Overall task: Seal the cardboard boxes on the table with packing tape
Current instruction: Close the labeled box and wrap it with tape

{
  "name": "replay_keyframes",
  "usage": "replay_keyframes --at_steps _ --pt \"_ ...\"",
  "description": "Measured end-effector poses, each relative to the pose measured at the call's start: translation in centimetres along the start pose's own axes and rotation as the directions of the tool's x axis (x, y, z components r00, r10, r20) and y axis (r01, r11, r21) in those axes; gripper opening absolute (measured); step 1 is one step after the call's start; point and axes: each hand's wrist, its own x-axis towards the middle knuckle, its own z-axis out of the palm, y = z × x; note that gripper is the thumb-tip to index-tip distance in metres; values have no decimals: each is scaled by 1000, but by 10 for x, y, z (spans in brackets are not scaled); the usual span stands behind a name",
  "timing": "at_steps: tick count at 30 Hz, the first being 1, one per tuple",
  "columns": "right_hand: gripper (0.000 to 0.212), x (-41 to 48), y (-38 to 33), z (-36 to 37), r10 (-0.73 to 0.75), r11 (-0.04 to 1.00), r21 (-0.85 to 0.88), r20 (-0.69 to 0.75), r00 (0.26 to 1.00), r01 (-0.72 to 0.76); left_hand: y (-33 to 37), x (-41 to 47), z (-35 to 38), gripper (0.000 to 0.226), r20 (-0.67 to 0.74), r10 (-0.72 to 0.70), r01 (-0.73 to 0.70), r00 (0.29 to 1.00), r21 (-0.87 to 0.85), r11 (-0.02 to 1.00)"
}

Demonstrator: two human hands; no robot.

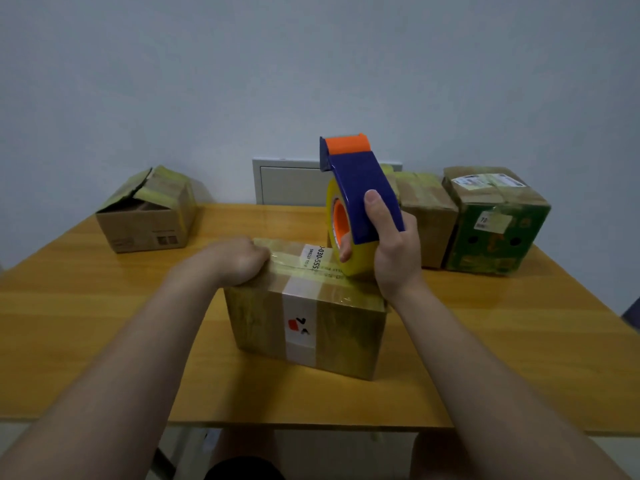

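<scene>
A closed cardboard box (332, 327) with a white label strip stands at the middle of the wooden table (104, 323). My left hand (239, 259) grips its top left edge, fingers curled over the taped top. My right hand (391, 251) holds a blue and orange tape dispenser (360, 188) with a yellowish tape roll (356, 261). The roll rests on the box's top at its right side, the dispenser tilted up and away from me.
An open-flapped cardboard box (149, 216) sits at the far left. A taped brown box (426, 216) and a green printed box (495, 223) stand at the far right. A white panel (287, 181) is on the wall behind. The table's front edge is close to me.
</scene>
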Motion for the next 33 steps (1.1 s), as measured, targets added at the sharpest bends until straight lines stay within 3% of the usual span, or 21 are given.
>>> replay_keyframes --at_steps 3,8,13,16,19,24,26,30,31,33 --pt "47 -3 1 -1 -1 999 36 -11 1000 1 30 4 9 47 -143 36 4 989 270 963" --pt "48 -5 3 1 18 997 70 -22 1000 -16 46 16 39 69 -97 -6 36 995 313 949" --pt "50 -7 1 0 42 997 72 -41 998 -39 47 12 34 73 -73 -29 58 997 428 902" --pt "49 -10 2 -1 48 995 87 -73 996 -42 57 3 43 63 -88 105 -44 991 520 853" --pt "52 -11 2 -2 57 993 107 -105 993 -46 58 -3 59 58 31 297 -283 954 414 865" --pt "51 -10 1 -2 41 996 85 -73 996 -35 58 -3 54 59 121 278 -303 953 379 874" --pt "44 -12 0 -3 59 993 104 -88 994 -50 57 -10 56 61 65 315 -316 947 368 874" --pt "49 -15 -3 -5 45 994 108 -118 992 -32 61 -37 64 49 -300 431 -305 851 386 871" --pt "41 -15 -2 -7 21 994 109 -150 988 -4 64 -43 66 45 -312 430 -296 847 395 870" --pt "28 -16 -2 -11 -23 992 118 -219 975 50 72 -51 73 60 -190 339 -249 921 380 891"
